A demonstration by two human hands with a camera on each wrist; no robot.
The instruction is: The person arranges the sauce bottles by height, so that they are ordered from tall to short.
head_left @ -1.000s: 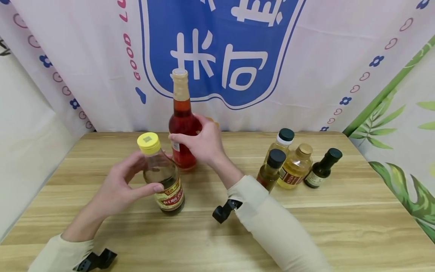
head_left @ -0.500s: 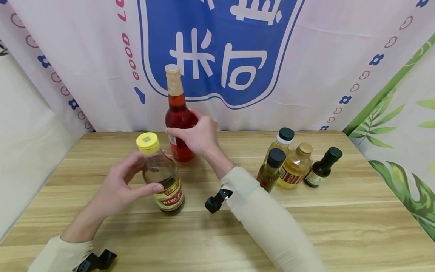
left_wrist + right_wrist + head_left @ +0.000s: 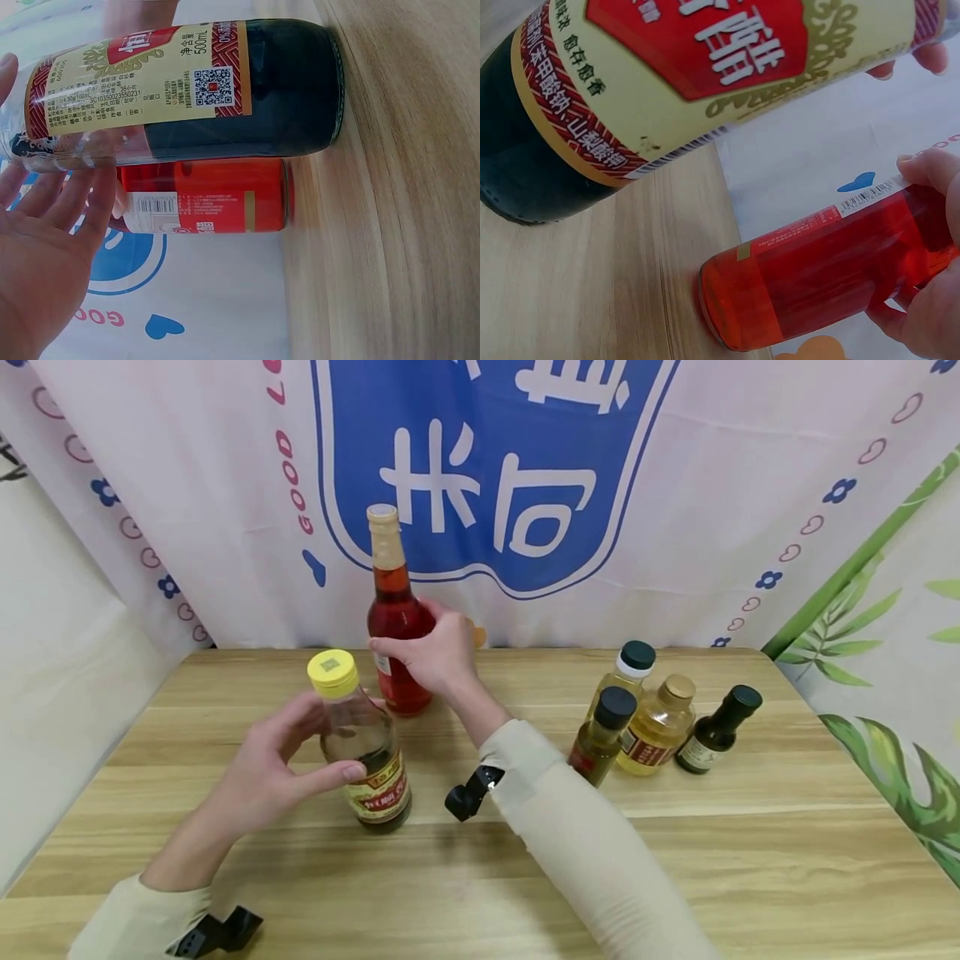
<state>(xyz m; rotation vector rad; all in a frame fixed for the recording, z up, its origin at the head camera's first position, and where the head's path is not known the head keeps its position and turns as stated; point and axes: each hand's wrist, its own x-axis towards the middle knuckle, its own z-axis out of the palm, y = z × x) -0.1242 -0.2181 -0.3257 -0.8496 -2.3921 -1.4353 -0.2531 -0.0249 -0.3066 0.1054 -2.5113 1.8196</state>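
Note:
My left hand (image 3: 264,768) is curled around a vinegar bottle (image 3: 381,792) with a yellow cap and dark liquid, upright on the table. Its thumb is on the near side; other fingers are partly hidden behind the glass. Farther back, my right hand (image 3: 441,652) grips a tall bottle of red liquid (image 3: 397,617) with a cream-coloured neck wrap. The red bottle stands near the table's back edge, just behind the vinegar. In the left wrist view, the vinegar bottle (image 3: 292,90) overlaps the red bottle (image 3: 225,196). In the right wrist view, thumb and fingers wrap the red bottle's body (image 3: 817,277).
On the wooden table (image 3: 750,877), right of the right forearm, stand a green-capped bottle (image 3: 636,658), a black-capped bottle (image 3: 600,739), a gold-capped oil bottle (image 3: 660,727) and a small dark bottle (image 3: 708,739). A printed curtain (image 3: 712,485) hangs along the back edge.
My right hand has shifted the red bottle back and slightly left, mostly between the first two frames. The left hand and the vinegar bottle have stayed in place.

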